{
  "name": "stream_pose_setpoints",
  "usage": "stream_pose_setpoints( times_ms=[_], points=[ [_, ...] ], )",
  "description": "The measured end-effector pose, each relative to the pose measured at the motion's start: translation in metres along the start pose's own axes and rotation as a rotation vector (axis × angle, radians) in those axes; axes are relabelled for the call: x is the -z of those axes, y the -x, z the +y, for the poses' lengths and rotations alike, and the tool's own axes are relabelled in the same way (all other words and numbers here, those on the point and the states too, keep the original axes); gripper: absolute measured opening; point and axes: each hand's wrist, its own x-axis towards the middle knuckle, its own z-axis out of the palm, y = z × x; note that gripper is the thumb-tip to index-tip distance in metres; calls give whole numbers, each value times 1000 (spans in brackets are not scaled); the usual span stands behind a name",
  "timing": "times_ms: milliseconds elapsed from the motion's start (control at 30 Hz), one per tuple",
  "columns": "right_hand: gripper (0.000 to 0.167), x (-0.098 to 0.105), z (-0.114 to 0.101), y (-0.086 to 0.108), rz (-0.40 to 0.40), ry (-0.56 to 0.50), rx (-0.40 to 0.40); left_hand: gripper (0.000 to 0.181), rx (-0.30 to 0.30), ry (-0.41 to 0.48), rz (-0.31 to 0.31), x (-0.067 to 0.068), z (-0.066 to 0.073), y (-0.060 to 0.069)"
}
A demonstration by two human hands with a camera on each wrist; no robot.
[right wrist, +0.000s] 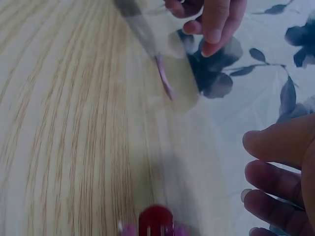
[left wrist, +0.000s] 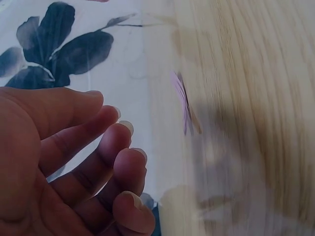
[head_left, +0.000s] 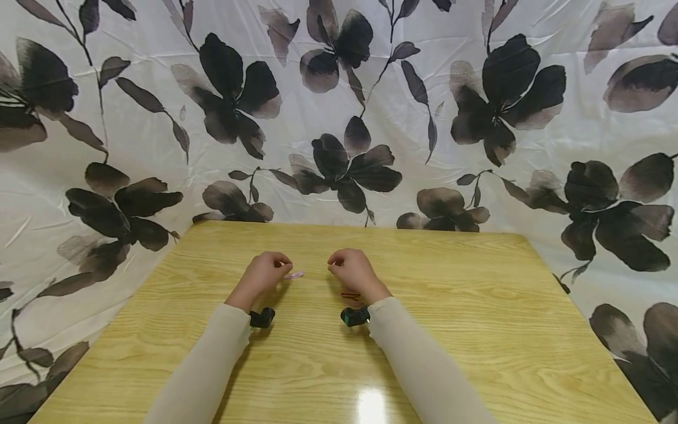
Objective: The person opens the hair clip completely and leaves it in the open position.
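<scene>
A small, thin pink-lilac strip-like thing [head_left: 294,275] lies on the table; the left wrist view shows the lilac strands [left wrist: 183,103] close together, narrow and slightly splayed at one end. Just left of it, my left hand [head_left: 263,272] hovers with loosely bent fingers, thumb near the index fingertip, nothing held. My right hand [head_left: 354,270] is across from it, fingers also loosely bent and without anything in them. Below the right hand, near its wrist, is a small dark red thing [head_left: 350,295]; the right wrist view cuts off this glossy red piece [right wrist: 156,220], so its kind is unclear.
The wooden table [head_left: 318,365] ends at a back edge against a white cloth [head_left: 424,35] with dark flower prints. Black cameras [head_left: 262,318] are strapped at both wrists. A bright light reflection shows at the table's front.
</scene>
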Motion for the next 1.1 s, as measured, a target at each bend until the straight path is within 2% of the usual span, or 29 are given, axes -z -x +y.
stream_pose_setpoints(
  times_ms=[167,400,833,1100],
  points=[
    [18,-7,-4,-6,-16,33,-3,28,28,2,-5,2,-3,-1],
    [21,-16,-10,-11,-66,20,-33,25,45,3,-30,2,-7,-4],
    [21,-34,-19,-22,-120,89,-63,21,107,-21,-61,2,-13,-6],
    [22,-45,-21,-26,-137,109,-65,20,113,-45,-51,1,-15,-5]
  ],
)
